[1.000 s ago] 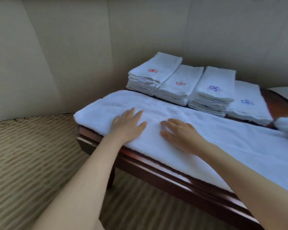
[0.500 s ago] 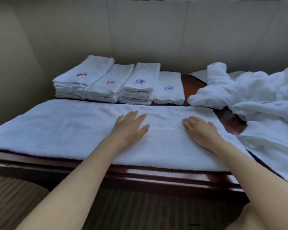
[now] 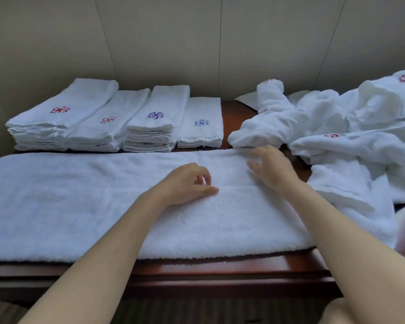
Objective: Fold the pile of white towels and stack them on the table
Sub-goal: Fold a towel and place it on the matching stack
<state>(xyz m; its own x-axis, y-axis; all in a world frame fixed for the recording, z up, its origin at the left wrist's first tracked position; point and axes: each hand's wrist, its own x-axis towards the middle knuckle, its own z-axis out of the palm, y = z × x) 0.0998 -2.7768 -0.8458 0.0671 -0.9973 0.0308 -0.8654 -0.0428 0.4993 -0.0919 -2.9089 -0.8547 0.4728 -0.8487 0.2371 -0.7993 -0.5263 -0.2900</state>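
Wooden table, spread towel, hands resting on it

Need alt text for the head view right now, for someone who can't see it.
Both hands, the left hand loosely curled and the right hand open, rest on a long white towel spread across the wooden table. Four folded stacks sit behind; an unfolded pile lies right.

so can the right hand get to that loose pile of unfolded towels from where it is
Probably yes. The right hand hovers over the right end of the spread towel, and the loose pile lies just beyond its fingertips with nothing between them. It holds nothing, so its grip is free to take one.
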